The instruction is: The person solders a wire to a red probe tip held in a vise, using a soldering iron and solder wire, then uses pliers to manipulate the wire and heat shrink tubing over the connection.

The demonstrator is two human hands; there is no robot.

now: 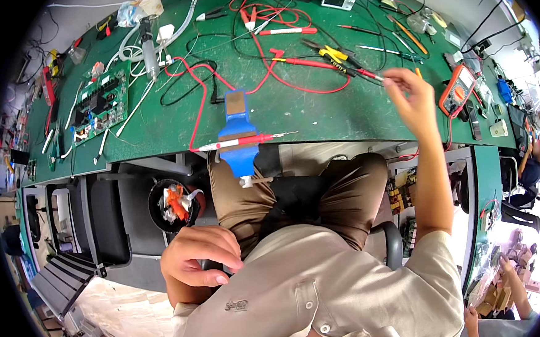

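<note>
Above the right side of the green bench, my right hand [413, 101] has its thumb and forefinger pinched at the end of a thin red and black test probe [366, 74]. Beside that probe lie pliers with yellow and black handles [334, 54] and a red probe [310, 62]. My left hand [204, 254] hangs in front of my body, fingers loosely bent and apart, holding nothing. A blue bench vise [237, 124] is fixed at the front edge, and a red and white probe [234, 142] with a red lead lies across it.
An orange multimeter [458, 89] rests at the right. Green circuit boards [100, 105] and a large syringe [148, 49] are at the left, with tangled red leads [273, 14] farther back. Below the bench stands a black bin [161, 215]. Another person [538, 155] is at far right.
</note>
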